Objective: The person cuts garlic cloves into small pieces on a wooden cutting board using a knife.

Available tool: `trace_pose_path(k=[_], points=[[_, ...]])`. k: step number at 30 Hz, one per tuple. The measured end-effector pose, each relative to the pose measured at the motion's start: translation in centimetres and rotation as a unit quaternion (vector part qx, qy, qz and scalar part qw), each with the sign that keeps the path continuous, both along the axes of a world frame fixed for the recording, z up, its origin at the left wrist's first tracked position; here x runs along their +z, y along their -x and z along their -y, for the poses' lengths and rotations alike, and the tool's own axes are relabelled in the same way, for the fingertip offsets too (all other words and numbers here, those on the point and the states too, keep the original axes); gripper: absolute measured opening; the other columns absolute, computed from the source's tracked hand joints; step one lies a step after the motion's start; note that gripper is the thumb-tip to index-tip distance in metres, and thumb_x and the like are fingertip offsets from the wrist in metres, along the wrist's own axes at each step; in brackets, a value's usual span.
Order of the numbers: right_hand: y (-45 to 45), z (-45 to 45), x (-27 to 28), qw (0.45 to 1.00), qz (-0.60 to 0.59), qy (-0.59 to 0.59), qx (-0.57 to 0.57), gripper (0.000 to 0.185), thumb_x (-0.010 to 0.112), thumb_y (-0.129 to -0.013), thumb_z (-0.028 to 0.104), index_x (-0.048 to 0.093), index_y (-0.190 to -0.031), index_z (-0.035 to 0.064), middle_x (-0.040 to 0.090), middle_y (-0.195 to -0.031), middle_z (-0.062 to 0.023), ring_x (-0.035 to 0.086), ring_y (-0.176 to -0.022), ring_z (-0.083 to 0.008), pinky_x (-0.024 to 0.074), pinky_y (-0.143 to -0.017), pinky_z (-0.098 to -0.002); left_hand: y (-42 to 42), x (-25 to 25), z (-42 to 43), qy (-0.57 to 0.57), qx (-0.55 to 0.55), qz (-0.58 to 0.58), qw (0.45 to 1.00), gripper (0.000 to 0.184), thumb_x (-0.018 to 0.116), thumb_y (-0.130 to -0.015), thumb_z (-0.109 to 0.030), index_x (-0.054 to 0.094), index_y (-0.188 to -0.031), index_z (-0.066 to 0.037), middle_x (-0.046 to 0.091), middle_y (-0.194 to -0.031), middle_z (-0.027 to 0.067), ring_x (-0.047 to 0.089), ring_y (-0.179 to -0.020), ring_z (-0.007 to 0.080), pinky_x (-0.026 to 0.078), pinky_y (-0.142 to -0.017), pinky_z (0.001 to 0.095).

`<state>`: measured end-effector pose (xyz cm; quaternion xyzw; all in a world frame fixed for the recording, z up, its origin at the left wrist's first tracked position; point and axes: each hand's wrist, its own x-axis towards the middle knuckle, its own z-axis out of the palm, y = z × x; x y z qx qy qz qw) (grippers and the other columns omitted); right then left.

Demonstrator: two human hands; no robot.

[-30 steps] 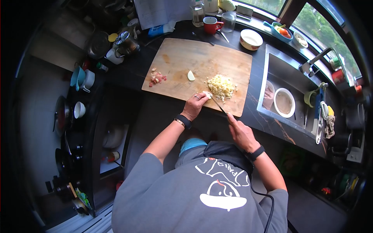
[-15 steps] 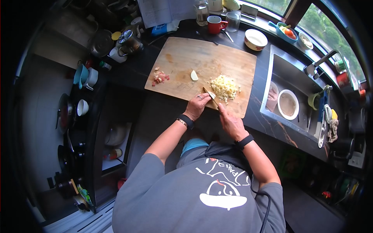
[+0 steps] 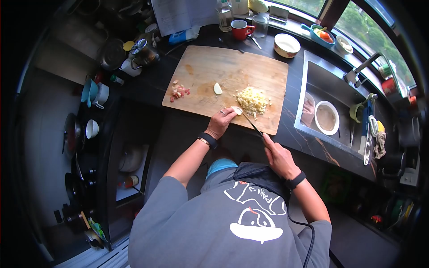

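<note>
- Head view, far left: blue pan (image 3: 89,92), and nearer the person a small white bowl (image 3: 92,128).
- Bottle (image 3: 130,181) lying on its side in the open cabinet; its label is too small to read.
- Papers (image 3: 172,17) at the back of the counter (image 3: 145,85), with faint, unreadable marks.
- Red bits (image 3: 180,91) on the left part of the board (image 3: 201,58).
- Wedge (image 3: 217,88), pale, lying alone on the board, its long axis running roughly away from the person.
- Left hand (image 3: 218,123) at the board's near edge, fingers together and clamped on a pale slice (image 3: 237,110).
- Red mug (image 3: 240,30) behind the board, a glass (image 3: 260,27) just to its right; no writing can be made out on either.
- Chopped pile (image 3: 252,100), pale yellow, right of the wedge and just beyond the slice.
- Knife (image 3: 254,127) slanting over the board's near edge, tip pointing away and left, beside the slice; whether they touch, I cannot tell.
- Shirt (image 3: 196,232) with a white print; slanted letters seem to read "PARI", the rest unclear.
- Right hand (image 3: 280,157) in front of the counter, fingers closed around the knife's handle.
- Patterned bowl (image 3: 287,46) beyond the board's far right corner.
- Sink (image 3: 343,85) right of the board, holding a round white dish (image 3: 327,118).
</note>
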<state>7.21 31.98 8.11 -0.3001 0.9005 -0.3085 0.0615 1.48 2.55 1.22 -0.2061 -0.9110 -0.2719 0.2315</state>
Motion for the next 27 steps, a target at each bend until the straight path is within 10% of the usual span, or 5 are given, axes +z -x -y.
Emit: trace_pose_path(k=[27], points=[[5.1,5.9,-4.8,0.998,-0.029,0.036,0.045,0.054,0.053,-0.097,0.017,0.034,-0.147,0.0121,0.066,-0.095,-0.0230,0.064,-0.084,-0.0426,0.0526,-0.072,-0.0505,-0.2,-0.5,-0.2,0.032,0.027,-0.024,0.999,0.024,0.060,-0.080,0.000,0.071,-0.101,-0.005,0.071,-0.106,0.0106,0.068,-0.098,0.0251,0.056,-0.084,0.0341]])
